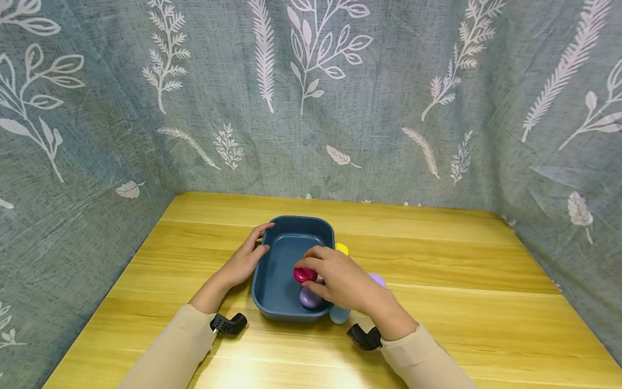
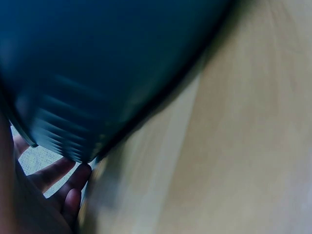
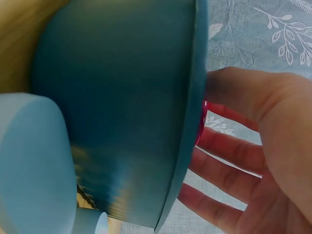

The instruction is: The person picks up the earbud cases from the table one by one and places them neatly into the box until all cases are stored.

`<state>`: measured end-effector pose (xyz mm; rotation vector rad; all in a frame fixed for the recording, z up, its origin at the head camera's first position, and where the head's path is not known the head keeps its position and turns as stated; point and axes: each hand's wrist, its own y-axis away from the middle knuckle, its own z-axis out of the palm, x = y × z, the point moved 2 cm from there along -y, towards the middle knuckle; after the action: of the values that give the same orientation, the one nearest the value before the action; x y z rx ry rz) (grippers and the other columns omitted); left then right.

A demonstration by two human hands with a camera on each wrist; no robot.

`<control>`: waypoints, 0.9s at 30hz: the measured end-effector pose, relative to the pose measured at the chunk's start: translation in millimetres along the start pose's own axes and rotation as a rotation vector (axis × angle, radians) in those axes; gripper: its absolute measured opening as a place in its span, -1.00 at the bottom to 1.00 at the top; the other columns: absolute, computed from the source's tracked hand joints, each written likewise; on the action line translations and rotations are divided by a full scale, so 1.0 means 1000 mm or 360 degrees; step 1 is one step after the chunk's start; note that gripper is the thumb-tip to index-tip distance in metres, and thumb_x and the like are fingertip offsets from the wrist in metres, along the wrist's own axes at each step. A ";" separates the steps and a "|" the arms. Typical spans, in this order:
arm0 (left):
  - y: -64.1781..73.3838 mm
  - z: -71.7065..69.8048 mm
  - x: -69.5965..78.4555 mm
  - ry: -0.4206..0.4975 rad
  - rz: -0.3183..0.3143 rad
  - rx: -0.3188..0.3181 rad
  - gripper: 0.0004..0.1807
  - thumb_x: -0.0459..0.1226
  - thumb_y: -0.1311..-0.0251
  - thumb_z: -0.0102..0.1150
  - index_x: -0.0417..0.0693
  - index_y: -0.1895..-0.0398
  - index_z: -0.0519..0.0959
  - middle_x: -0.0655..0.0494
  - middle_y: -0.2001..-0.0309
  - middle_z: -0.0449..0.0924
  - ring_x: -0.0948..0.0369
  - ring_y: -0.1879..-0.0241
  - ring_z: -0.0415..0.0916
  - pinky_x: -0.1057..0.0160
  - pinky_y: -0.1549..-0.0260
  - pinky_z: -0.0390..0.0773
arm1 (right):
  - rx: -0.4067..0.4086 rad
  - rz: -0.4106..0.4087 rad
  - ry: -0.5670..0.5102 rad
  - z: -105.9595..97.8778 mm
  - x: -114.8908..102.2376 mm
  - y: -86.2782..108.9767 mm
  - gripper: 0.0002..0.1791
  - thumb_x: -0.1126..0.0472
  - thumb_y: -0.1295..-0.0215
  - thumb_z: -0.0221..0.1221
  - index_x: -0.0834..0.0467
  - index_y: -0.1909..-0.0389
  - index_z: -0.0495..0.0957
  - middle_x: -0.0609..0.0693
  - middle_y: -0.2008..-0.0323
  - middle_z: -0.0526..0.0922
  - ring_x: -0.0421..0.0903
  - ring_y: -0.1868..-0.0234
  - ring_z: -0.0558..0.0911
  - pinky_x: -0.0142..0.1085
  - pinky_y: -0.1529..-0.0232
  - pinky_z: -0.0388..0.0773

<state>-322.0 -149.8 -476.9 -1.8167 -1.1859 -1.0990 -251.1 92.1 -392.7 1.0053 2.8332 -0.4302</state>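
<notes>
A dark blue rectangular bin (image 1: 291, 314) with rounded corners sits on the table. My left hand (image 1: 243, 262) holds its left side, thumb over the rim and fingers along the outer wall; in the left wrist view those fingers (image 2: 73, 187) lie against the ribbed wall. Inside the bin's right half, my right hand (image 1: 342, 275) pinches a shiny red round piece (image 1: 304, 275) between thumb and fingers. Just below it in the head view is a glossy purple round piece (image 1: 309, 297) in the bin. In the right wrist view, the bin's wall mostly hides the red piece (image 3: 201, 124).
Along the bin's outer right side are a yellow round piece (image 1: 342, 248), a light purple one (image 1: 377, 280) and a light blue rounded piece (image 1: 339, 314), partly covered by my right hand and arm. A leaf-patterned curtain (image 1: 311, 135) hangs behind the wooden table (image 1: 461, 259).
</notes>
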 end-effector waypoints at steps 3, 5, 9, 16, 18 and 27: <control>0.000 0.000 -0.001 -0.0012 0.0000 0.0005 -0.44 -0.23 -0.49 -0.23 0.26 -0.50 0.03 -0.16 -0.43 0.08 -0.12 -0.39 0.14 -0.20 -0.27 0.23 | 0.0004 -0.0021 0.0012 0.002 0.000 0.000 -0.61 0.05 -0.21 0.31 -0.05 -0.07 0.60 -0.14 0.02 0.54 -0.24 0.10 0.54 -0.38 0.11 0.55; 0.000 0.001 -0.001 -0.0016 0.0004 0.0022 -0.46 -0.21 -0.49 -0.22 0.33 -0.48 0.05 -0.12 -0.43 0.09 -0.09 -0.39 0.16 -0.19 -0.27 0.23 | 0.0004 -0.0039 0.0024 0.003 -0.001 0.000 -0.61 0.04 -0.20 0.32 -0.06 -0.07 0.60 -0.14 0.02 0.55 -0.22 0.09 0.54 -0.36 0.10 0.55; 0.001 0.001 -0.001 -0.0026 0.0019 0.0050 -0.47 -0.18 -0.48 -0.21 0.42 -0.45 0.07 -0.05 -0.40 0.13 -0.05 -0.37 0.19 -0.17 -0.25 0.27 | -0.0003 -0.0053 0.0040 0.005 -0.002 0.000 -0.62 0.03 -0.20 0.31 -0.08 -0.06 0.61 -0.13 0.02 0.56 -0.22 0.09 0.54 -0.31 0.09 0.54; 0.002 0.001 -0.003 -0.0045 0.0004 0.0044 -0.48 -0.13 -0.49 -0.22 0.52 -0.44 0.05 0.07 -0.45 0.05 0.00 -0.44 0.05 -0.20 -0.31 0.17 | -0.0034 -0.0050 0.0033 0.008 -0.004 -0.001 -0.64 0.02 -0.22 0.29 -0.09 -0.05 0.61 -0.17 0.04 0.56 -0.25 0.11 0.55 -0.32 0.10 0.53; 0.003 0.000 -0.003 -0.0047 0.0001 0.0037 -0.48 -0.12 -0.50 -0.23 0.54 -0.44 0.05 0.11 -0.47 0.03 0.02 -0.46 0.02 -0.21 -0.33 0.14 | -0.0045 -0.0047 0.0023 0.009 -0.005 -0.001 -0.65 0.02 -0.23 0.29 -0.09 -0.05 0.60 -0.17 0.03 0.56 -0.25 0.10 0.55 -0.33 0.09 0.53; 0.004 0.000 -0.001 -0.0037 0.0026 0.0023 -0.48 -0.12 -0.50 -0.24 0.53 -0.44 0.04 0.12 -0.47 0.02 0.03 -0.46 0.01 -0.22 -0.33 0.13 | -0.0144 -0.0053 -0.0028 0.013 -0.008 -0.001 -0.62 0.02 -0.24 0.28 -0.08 -0.09 0.58 -0.18 -0.03 0.55 -0.22 0.00 0.55 -0.29 -0.01 0.54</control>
<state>-318.3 -151.6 -478.3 -1.8299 -1.1879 -1.0604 -245.5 83.0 -403.6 0.9342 2.8289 -0.3090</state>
